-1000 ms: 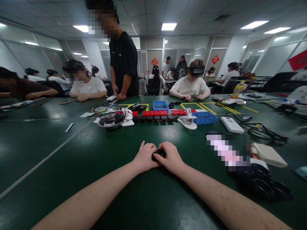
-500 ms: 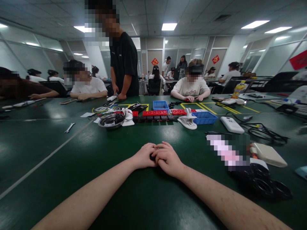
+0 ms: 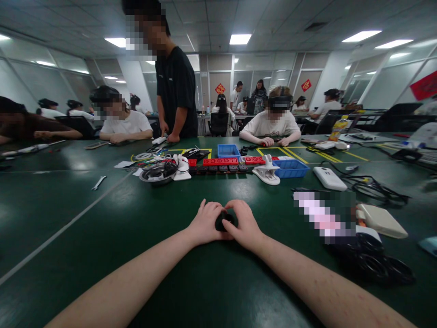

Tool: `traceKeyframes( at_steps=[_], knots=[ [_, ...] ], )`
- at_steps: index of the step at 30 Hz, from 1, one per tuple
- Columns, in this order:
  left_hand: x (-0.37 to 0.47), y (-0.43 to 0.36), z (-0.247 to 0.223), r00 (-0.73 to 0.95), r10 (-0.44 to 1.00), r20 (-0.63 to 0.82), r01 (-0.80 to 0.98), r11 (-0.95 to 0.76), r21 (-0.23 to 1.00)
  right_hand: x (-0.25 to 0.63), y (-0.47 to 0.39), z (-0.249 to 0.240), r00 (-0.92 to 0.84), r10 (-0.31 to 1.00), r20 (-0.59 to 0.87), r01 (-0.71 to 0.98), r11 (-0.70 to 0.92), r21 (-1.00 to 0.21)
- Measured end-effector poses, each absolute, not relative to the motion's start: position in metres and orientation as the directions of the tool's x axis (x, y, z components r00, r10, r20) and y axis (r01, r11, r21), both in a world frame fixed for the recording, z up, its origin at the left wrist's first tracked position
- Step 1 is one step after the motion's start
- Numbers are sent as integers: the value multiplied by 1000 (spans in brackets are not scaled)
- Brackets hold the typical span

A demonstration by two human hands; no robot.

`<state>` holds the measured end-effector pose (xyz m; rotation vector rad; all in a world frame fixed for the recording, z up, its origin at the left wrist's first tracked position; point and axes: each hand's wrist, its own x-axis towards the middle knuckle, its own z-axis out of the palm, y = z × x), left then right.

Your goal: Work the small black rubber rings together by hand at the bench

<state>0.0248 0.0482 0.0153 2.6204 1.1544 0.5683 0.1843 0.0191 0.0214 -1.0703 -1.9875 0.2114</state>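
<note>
Between my two hands is a small round black object (image 3: 223,220), just above or on the green table (image 3: 164,282) near its middle. My left hand (image 3: 206,223) grips it from the left side, with one finger raised away. From the right, my right hand (image 3: 244,224) curls round it, thumb across its face and index finger arched over the top. The object's underside and much of its rim are hidden by the fingers.
Beyond my hands lie red sockets (image 3: 221,161), a blue tray (image 3: 292,168), a white clamp (image 3: 266,172) and a bowl of cables (image 3: 157,172). A wrench (image 3: 99,182) lies left; black rings (image 3: 373,264) and a white power bank (image 3: 329,178) lie right. People surround the table.
My right hand has opened its fingers wider and shifted round the black object, showing more of it. A finger of my left hand has lifted.
</note>
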Motion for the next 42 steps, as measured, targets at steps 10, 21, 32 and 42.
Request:
traceKeyframes(
  at_steps=[10, 21, 32, 42],
  knots=[
    [30, 47, 12, 591, 750, 298, 674, -661, 329, 181, 25, 18, -287, 843, 455, 706, 507, -494],
    [25, 55, 13, 651, 704, 284, 545, -694, 471, 181, 22, 21, -345, 787, 511, 626, 599, -500],
    [23, 62, 5, 710, 656, 258, 515, -733, 445, 180, 12, 26, -500, 667, 552, 488, 744, -458],
    [26, 50, 13, 603, 753, 264, 645, -655, 393, 184, 22, 17, -277, 812, 514, 671, 546, -501]
  ],
)
